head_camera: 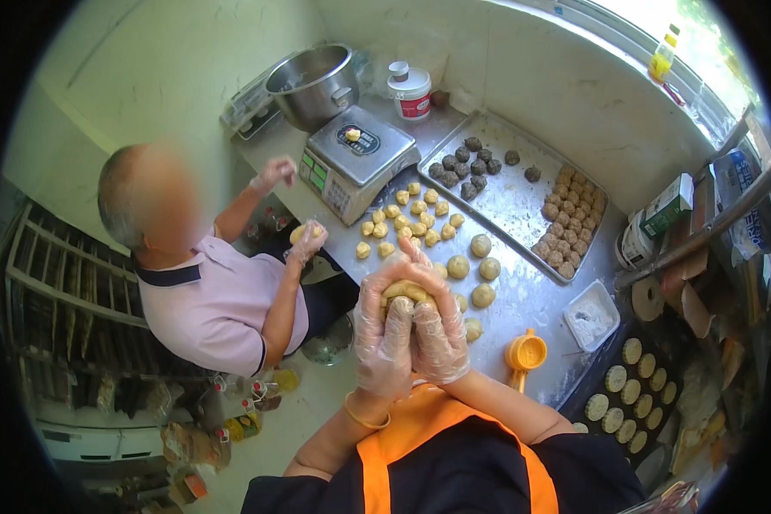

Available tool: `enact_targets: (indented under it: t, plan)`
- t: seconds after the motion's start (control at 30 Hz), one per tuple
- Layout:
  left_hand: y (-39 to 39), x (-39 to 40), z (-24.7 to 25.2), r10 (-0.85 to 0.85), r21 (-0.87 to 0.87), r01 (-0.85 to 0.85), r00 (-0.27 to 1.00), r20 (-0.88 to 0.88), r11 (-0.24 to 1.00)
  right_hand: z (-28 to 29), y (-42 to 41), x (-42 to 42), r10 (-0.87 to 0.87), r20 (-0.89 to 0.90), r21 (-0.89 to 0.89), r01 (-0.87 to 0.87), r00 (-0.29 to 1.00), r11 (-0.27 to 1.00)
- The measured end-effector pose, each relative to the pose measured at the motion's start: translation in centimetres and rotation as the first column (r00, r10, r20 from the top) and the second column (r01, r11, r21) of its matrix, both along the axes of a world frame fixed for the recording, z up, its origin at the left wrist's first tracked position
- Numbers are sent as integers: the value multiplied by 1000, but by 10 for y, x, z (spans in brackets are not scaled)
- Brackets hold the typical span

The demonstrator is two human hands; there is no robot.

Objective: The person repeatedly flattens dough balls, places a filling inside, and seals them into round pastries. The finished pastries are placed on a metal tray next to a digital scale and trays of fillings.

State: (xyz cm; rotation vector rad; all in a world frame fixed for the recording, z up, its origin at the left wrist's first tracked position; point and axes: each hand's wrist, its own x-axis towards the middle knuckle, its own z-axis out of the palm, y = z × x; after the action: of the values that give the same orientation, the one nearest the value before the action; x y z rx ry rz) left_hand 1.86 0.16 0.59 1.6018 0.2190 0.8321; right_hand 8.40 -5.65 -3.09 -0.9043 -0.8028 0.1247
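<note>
My left hand (pixel 385 327) and my right hand (pixel 440 321), both in clear plastic gloves, are cupped together around a piece of yellow dough (pixel 408 292), thumbs side by side on the near side. Whatever lies inside the dough is hidden. Beyond my fingers, small yellow dough pieces (pixel 419 229) lie on the metal table. Larger smooth dough balls (pixel 483 295) rest to the right of my hands and partly behind them. An orange plastic mould with a handle (pixel 525 352) sits to the right, near the table's front edge.
A co-worker (pixel 225 289) at the left holds dough (pixel 305 234) beside a digital scale (pixel 360 154). A metal tray (pixel 488 212) bears dark and brown filling balls. Nearby are a steel mixing bowl (pixel 311 83), a white flour container (pixel 591 316) and a dark tray of pressed cakes (pixel 629 392).
</note>
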Motion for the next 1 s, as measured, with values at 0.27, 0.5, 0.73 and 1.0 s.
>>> enact_targets:
  t: [0.27,0.5,0.73,1.0]
  plan:
    - [-5,10,6,-36,-607,126,987,158,785,4,8,0,277,-315,205,-220,908,954]
    - [-5,-2,0,-137,-219,142,990,38,965,-15,3,-4,-49,19,-20,50,999,999]
    - [-13,6,-1,-55,-669,190,975,217,718,5,-5,12,170,-230,-46,-185,958,982]
    - [1,0,-3,-38,352,63,996,-77,934,10,-6,5,380,-611,231,-302,694,925]
